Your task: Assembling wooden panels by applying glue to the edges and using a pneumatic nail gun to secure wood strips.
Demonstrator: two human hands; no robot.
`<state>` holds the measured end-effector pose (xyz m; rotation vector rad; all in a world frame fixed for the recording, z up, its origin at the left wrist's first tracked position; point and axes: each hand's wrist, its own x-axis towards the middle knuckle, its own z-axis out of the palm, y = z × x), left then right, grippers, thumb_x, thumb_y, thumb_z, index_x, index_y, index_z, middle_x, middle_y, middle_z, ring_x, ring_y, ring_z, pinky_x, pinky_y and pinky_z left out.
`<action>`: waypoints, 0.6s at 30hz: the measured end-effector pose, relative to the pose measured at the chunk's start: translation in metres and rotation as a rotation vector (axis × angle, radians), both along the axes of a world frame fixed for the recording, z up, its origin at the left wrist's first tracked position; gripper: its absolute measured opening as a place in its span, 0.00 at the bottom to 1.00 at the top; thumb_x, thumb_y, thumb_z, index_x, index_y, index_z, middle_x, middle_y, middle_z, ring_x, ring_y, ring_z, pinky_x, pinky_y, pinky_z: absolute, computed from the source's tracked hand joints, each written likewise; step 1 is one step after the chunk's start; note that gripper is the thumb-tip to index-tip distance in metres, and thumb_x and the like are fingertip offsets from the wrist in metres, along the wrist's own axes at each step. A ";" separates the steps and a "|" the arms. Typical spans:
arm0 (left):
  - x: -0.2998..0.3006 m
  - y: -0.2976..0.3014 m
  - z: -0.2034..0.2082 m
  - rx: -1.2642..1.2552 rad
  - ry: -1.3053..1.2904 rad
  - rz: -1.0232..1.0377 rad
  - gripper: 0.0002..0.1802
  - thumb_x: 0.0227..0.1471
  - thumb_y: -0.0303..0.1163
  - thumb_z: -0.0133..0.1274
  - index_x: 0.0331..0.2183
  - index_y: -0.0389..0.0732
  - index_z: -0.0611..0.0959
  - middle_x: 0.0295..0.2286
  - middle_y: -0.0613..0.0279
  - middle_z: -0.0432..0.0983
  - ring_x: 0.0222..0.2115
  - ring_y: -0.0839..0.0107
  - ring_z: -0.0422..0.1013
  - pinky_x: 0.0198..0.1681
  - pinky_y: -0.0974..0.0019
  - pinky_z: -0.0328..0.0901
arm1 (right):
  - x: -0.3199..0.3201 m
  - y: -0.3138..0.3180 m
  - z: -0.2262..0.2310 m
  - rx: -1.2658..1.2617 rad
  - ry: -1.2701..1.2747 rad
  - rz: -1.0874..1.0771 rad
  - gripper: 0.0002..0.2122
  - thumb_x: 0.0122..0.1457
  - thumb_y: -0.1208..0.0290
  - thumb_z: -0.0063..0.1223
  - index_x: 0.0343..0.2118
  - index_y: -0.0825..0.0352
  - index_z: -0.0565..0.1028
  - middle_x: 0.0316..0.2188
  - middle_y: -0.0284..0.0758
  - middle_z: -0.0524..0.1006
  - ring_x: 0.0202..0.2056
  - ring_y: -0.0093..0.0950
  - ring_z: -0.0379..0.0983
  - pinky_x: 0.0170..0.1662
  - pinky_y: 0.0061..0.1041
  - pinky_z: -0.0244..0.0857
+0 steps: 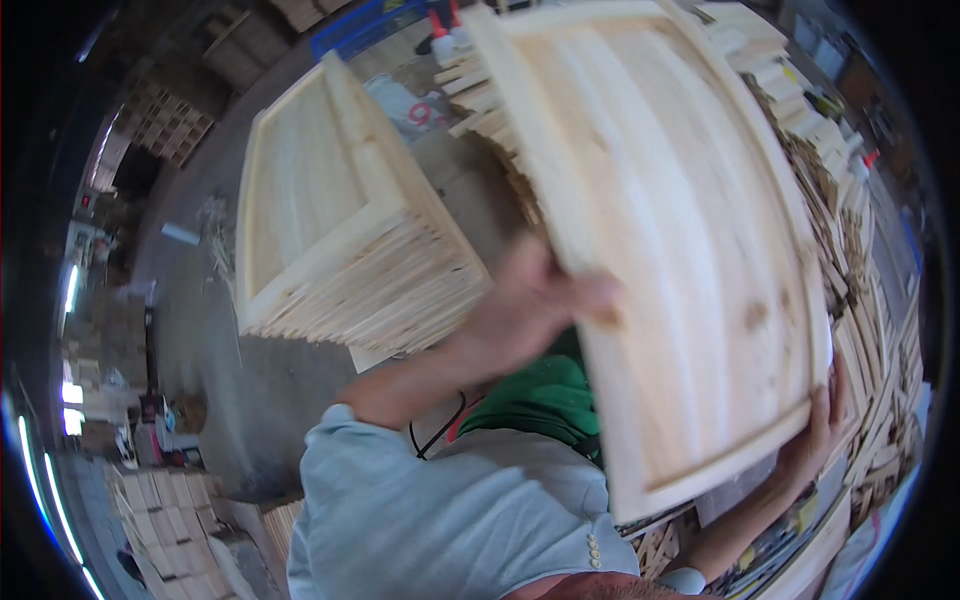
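A large framed panel of pale wood is held up in front of me, tilted, with a raised rim around its boards and a few knots in its face. My left hand, slightly blurred, grips its left edge with the thumb over the rim. Around the lower right edge curl the fingers of my right hand; part of that hand is hidden behind the panel. To the left stands a tall stack of similar framed wooden panels, apart from the held one.
Wood strips lie heaped along the right side, with more pieces at the far right. A white bag sits behind the stack. Wooden boxes are piled at the lower left, on the grey floor.
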<state>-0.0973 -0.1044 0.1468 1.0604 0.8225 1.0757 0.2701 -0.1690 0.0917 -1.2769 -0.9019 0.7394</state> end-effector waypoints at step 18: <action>-0.424 0.023 0.005 -0.058 0.766 0.854 0.16 0.54 0.38 0.48 0.34 0.36 0.81 0.27 0.66 0.74 0.27 0.77 0.70 0.32 0.73 0.64 | -0.391 0.118 0.043 0.496 -0.387 0.857 0.19 0.59 0.67 0.51 0.45 0.78 0.65 0.40 0.53 0.70 0.38 0.51 0.69 0.40 0.39 0.65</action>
